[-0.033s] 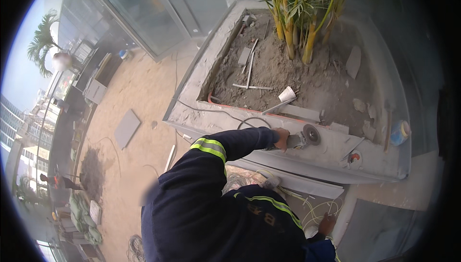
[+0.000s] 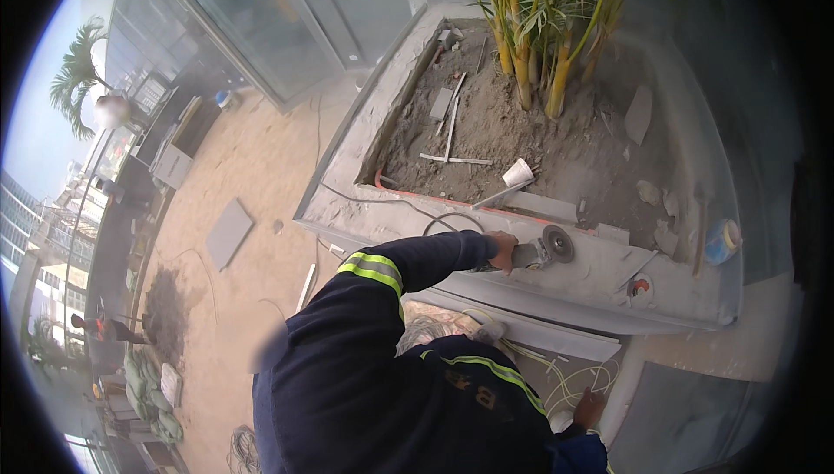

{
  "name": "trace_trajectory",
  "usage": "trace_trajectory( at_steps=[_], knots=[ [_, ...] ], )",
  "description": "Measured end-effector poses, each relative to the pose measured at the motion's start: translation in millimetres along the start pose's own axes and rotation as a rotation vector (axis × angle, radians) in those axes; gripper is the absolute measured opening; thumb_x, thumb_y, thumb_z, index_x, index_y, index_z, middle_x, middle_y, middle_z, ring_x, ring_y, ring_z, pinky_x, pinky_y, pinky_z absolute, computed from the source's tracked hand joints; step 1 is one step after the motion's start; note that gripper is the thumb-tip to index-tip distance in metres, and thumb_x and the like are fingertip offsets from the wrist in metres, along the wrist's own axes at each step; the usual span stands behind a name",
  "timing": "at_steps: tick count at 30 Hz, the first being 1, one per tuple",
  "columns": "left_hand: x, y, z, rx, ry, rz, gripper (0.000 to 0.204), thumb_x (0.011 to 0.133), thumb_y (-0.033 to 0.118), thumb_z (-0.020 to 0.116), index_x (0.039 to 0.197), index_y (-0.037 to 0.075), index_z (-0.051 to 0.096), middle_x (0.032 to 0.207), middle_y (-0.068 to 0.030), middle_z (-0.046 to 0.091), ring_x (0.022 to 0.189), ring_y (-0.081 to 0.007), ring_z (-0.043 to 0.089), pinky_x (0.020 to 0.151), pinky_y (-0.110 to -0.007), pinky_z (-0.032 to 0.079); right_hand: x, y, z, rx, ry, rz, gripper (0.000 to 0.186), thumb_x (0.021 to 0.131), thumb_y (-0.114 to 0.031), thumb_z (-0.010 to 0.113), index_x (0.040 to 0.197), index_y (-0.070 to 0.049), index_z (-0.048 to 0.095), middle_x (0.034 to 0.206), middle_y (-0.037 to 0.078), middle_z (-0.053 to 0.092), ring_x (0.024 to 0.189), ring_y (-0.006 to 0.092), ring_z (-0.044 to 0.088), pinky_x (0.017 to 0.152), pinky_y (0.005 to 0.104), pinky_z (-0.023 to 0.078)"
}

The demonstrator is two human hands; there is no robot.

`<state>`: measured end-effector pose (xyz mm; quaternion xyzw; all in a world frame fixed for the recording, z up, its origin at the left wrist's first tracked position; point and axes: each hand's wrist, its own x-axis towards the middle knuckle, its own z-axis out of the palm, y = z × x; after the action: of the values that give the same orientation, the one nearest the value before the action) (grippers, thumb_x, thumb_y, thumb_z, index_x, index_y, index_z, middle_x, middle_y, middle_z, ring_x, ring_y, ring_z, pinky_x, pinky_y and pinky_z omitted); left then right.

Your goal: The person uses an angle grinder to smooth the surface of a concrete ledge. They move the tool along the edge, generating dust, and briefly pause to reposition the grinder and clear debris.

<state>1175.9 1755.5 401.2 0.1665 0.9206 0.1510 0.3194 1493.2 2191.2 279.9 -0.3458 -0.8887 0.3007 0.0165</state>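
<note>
My left hand (image 2: 501, 251) is closed around the body of an angle grinder (image 2: 527, 255), its arm reaching across from the left. The round disc (image 2: 557, 245) faces up at the tool's right end, over the pale, dusty ledge (image 2: 599, 270) of a planter. Whether the disc touches the ledge cannot be made out. A black cord (image 2: 445, 218) loops on the ledge behind my wrist. Low at the right, my right hand (image 2: 591, 408) is beside loose pale-yellow cables (image 2: 569, 378); its fingers are too small and shadowed to read.
Soil in the planter holds yellow-stemmed palms (image 2: 530, 74), a white cup (image 2: 518, 172) and thin strips (image 2: 453, 126). An orange-and-white round item (image 2: 640, 287) and a tub (image 2: 723, 241) sit on the ledge's right. A grey slab (image 2: 230, 232) lies on the floor; another person (image 2: 109, 328) is far left.
My left hand and the grinder have shifted slightly to the left along the ledge. The right hand looks unmoved.
</note>
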Motion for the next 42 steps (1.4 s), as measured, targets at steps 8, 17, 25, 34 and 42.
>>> trace_trajectory(
  at_steps=[8, 17, 25, 34, 42],
  knots=[
    [-46, -55, -17, -0.007, 0.076, -0.115, 0.074, 0.063, 0.038, 0.086, 0.123, 0.001, 0.064, 0.109, -0.0234, 0.071, 0.104, -0.0375, 0.068, 0.091, -0.044, 0.054, 16, -21, 4, 0.045, 0.003, -0.039, 0.043, 0.085, -0.028, 0.073, 0.105, 0.01, 0.067, 0.1, 0.029, 0.07, 0.094, 0.0434, 0.068, 0.085, 0.0498, 0.052],
    [-14, 14, 5, 0.023, -0.014, 0.077, 0.086, 0.062, 0.034, 0.086, 0.133, -0.004, 0.057, 0.111, -0.0279, 0.069, 0.106, -0.0383, 0.068, 0.094, -0.042, 0.053, -18, -35, -7, 0.118, 0.024, 0.055, 0.052, 0.086, -0.025, 0.073, 0.125, 0.009, 0.061, 0.112, 0.028, 0.069, 0.097, 0.0391, 0.071, 0.084, 0.044, 0.055],
    [75, 72, -3, 0.116, 0.049, 0.19, 0.085, 0.063, 0.04, 0.086, 0.127, -0.01, 0.06, 0.109, -0.0286, 0.069, 0.102, -0.0393, 0.068, 0.092, -0.043, 0.052, -80, 7, -17, 0.134, 0.103, 0.234, 0.058, 0.085, -0.025, 0.074, 0.13, 0.009, 0.058, 0.114, 0.028, 0.068, 0.093, 0.0363, 0.073, 0.083, 0.0424, 0.055],
    [73, 53, -21, 0.168, -0.133, 0.26, 0.084, 0.064, 0.038, 0.084, 0.129, -0.007, 0.059, 0.111, -0.0272, 0.069, 0.104, -0.0364, 0.068, 0.093, -0.041, 0.052, -100, 22, -19, 0.194, 0.151, 0.308, 0.061, 0.085, -0.026, 0.073, 0.132, 0.01, 0.056, 0.115, 0.029, 0.068, 0.088, 0.0355, 0.074, 0.08, 0.0419, 0.057],
    [52, 82, -6, 0.136, -0.184, 0.329, 0.092, 0.063, 0.033, 0.085, 0.137, -0.01, 0.051, 0.12, -0.0307, 0.066, 0.112, -0.0371, 0.067, 0.1, -0.039, 0.05, -107, 19, -5, 0.229, 0.167, 0.389, 0.06, 0.085, -0.027, 0.071, 0.131, 0.009, 0.058, 0.115, 0.031, 0.067, 0.091, 0.0387, 0.072, 0.085, 0.0454, 0.055]
  ],
)
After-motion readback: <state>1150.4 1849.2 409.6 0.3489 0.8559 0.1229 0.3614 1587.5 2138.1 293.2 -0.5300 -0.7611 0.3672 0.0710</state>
